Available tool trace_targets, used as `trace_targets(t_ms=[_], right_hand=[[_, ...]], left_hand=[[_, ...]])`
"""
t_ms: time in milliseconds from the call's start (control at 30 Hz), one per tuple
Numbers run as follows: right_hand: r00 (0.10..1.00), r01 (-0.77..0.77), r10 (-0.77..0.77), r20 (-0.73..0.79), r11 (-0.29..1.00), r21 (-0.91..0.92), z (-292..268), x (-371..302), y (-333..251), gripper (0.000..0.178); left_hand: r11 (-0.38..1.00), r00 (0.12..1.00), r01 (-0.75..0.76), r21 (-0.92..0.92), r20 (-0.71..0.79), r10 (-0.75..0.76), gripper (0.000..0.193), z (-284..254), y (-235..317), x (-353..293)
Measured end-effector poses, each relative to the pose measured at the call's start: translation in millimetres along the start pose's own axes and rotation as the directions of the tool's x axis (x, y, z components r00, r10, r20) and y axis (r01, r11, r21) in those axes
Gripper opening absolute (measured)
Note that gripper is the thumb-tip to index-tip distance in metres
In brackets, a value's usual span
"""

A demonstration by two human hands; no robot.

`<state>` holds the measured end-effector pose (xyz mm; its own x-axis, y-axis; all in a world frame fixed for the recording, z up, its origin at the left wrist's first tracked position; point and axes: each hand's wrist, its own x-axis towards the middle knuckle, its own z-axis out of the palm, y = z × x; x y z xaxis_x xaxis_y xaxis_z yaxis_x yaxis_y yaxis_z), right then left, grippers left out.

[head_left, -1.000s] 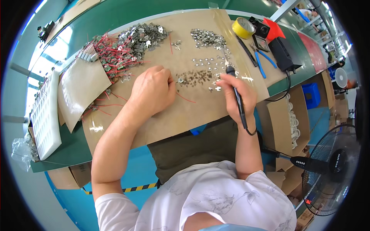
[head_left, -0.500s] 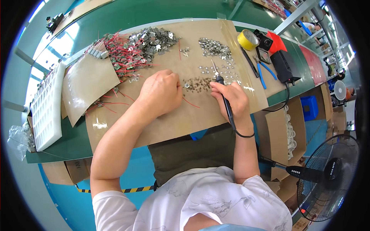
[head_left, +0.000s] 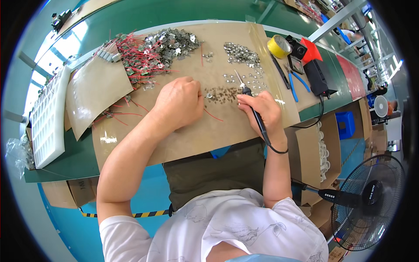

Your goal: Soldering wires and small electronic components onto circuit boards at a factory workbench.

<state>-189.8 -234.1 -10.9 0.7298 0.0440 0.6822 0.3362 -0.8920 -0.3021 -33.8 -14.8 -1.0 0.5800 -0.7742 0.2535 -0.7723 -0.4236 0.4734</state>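
Note:
My right hand (head_left: 263,111) is closed round the black handle of a soldering iron (head_left: 254,105), whose thin metal tip points up and away from me. My left hand (head_left: 181,101) rests closed on the brown board (head_left: 174,146), its fingertips tucked out of sight. A red wire (head_left: 214,115) comes out from beside those fingers; whether they grip it is hidden. Just right of the left hand sits a small silver piece (head_left: 208,95), at the edge of scattered small brown parts (head_left: 224,95). Small silver parts (head_left: 255,80) are spread beyond the iron's tip.
A heap of metal plates (head_left: 176,46) with red wires (head_left: 142,61) lies far left, near a white slotted tray (head_left: 49,120). At right are yellow tape (head_left: 279,46), blue-handled pliers (head_left: 298,85) and a black box (head_left: 320,76) with a cable. A fan (head_left: 369,201) stands lower right.
The whole view has shifted slightly to the left. Both hands keep nearly the same pose, and the soldering iron stays in my right hand.

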Motion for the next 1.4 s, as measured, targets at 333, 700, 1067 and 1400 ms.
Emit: trace_targets(t_ms=[333, 700, 1067, 1400], right_hand=[[1.0, 0.0, -0.002, -0.028, 0.998, -0.059, 25.9, 10.0, -14.6, 0.037], [0.998, 0.018, -0.02, -0.062, 0.999, -0.037, 27.9, 9.4, -7.7, 0.039], [0.997, 0.018, -0.019, -0.074, 1.0, -0.012, 26.9, 11.1, -10.1, 0.036], [0.995, -0.021, 0.026, -0.093, 0.998, 0.056, 27.5, 10.8, -7.2, 0.034]], left_hand=[[1.0, 1.0, 0.012, -0.026, 0.004, -0.012, 0.016, 0.7, 0.8, -0.3], [1.0, 1.0, -0.005, -0.02, -0.02, 0.005, 0.015, -0.7, 0.5, 0.0], [1.0, 1.0, 0.002, -0.003, -0.018, -0.002, 0.015, -8.5, -5.9, 4.6], [0.997, 0.974, -0.024, 0.073, -0.224, 0.04, 0.015, -26.0, -22.2, 17.8]])
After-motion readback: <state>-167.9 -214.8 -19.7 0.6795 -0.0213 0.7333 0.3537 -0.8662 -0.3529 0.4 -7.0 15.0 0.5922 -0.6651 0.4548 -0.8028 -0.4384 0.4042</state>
